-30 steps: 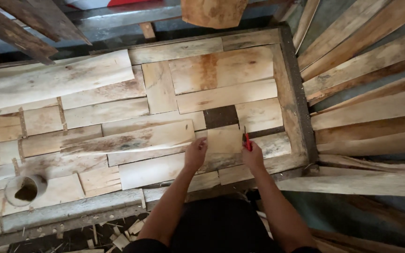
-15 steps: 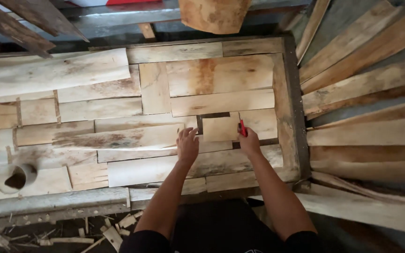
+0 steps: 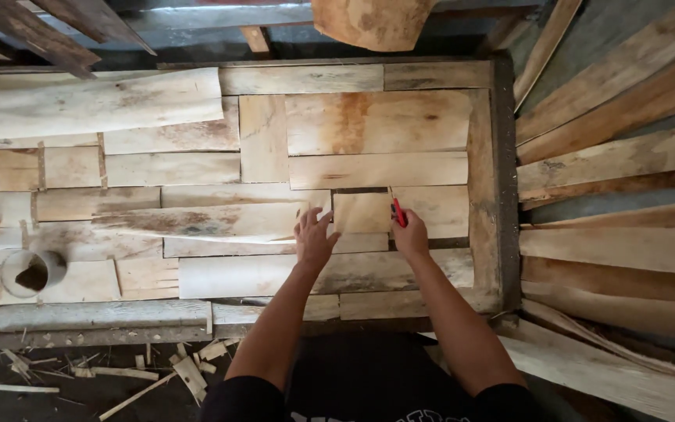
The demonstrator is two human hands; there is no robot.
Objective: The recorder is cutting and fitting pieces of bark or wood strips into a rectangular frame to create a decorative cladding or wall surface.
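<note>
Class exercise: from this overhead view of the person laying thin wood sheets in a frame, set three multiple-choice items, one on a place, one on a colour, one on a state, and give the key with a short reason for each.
1. Where does the round tub sit?
A. at the left, on the wood sheets
B. on the stacked boards at the right
C. beside the right hand

2. What colour is the tool in the right hand?
A. blue
B. red
C. green

3. How does the left hand stand?
A. closed around a hammer
B. lifted off the wood
C. flat, fingers spread on the small wood sheet

Key: 1 A, the tub stands near the left edge, on the sheets. 2 B, the handle above the right hand is red. 3 C, the palm lies open at the sheet's left edge and holds nothing.
</note>
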